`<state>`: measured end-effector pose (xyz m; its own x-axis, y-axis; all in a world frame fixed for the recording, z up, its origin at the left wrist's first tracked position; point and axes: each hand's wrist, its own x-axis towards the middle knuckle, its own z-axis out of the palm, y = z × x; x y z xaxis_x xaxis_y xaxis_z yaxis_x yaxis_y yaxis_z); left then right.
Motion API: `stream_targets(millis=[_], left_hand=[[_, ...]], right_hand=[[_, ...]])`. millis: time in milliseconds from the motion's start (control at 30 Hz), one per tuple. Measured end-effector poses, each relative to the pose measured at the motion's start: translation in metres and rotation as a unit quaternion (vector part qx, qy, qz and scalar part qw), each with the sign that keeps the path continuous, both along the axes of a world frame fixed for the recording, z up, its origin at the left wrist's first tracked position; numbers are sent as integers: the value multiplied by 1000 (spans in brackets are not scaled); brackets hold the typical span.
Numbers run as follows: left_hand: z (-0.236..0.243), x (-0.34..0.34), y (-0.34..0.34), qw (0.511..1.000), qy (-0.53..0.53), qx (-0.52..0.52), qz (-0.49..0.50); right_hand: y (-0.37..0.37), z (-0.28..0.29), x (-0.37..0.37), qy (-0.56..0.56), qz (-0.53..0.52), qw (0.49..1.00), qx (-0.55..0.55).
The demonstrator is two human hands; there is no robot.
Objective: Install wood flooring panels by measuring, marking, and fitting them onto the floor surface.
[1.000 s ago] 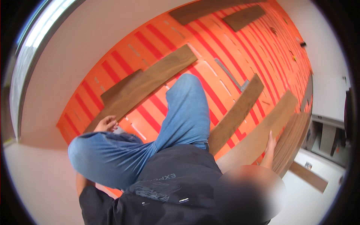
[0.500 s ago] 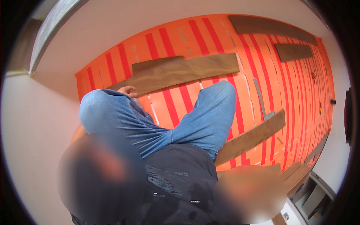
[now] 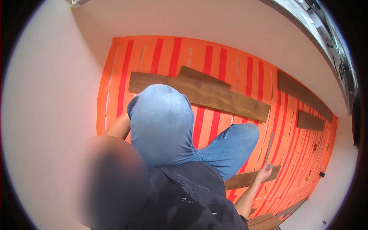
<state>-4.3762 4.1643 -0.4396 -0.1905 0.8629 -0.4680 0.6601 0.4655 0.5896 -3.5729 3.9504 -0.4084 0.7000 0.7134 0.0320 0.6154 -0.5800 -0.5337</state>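
My right arm reaches out to the lower right, and my right hand [image 3: 263,174] has its fingers closed at the short thick end of a metal try square [image 3: 269,149]. Its long thin blade points away from me over the orange underlay. Just under that hand lies a brown wooden floor plank [image 3: 241,180], partly behind my leg. Of my left arm only the forearm [image 3: 119,127] shows; the hand is hidden behind my raised knee. In front of the knees, two wood-look planks [image 3: 245,105] lie together, one offset behind the other.
Orange underlay [image 3: 124,57] with red stripes covers the floor. A long plank [image 3: 303,94] lies along the far wall, with a shorter plank [image 3: 309,120] close by. Several stacked planks [image 3: 264,222] are at the lower right. A pale wall [image 3: 46,115] rises at my left.
My body and view have turned. My right hand has come out to the try square. My left hand, earlier visible beside the front planks, has gone behind the knee, which is now raised higher.
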Motion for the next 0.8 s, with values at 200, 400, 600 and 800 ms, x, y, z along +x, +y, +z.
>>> stream_targets(millis=[200, 400, 600, 800], left_hand=[[-37, -70, -13, 974, 91, 60, 198], [-17, -75, 27, 946, 130, -19, 298], [-26, -104, 22, 931, -76, 92, 345], [-27, -92, 10, 857, -267, 164, 408]], right_hand=[[321, 45, -239, 3, 390, 921, -2], [402, -20, -414, -60, 555, 820, -128], [434, -42, -473, -144, 611, 756, -185], [465, -46, -480, -118, 637, 701, -297]])
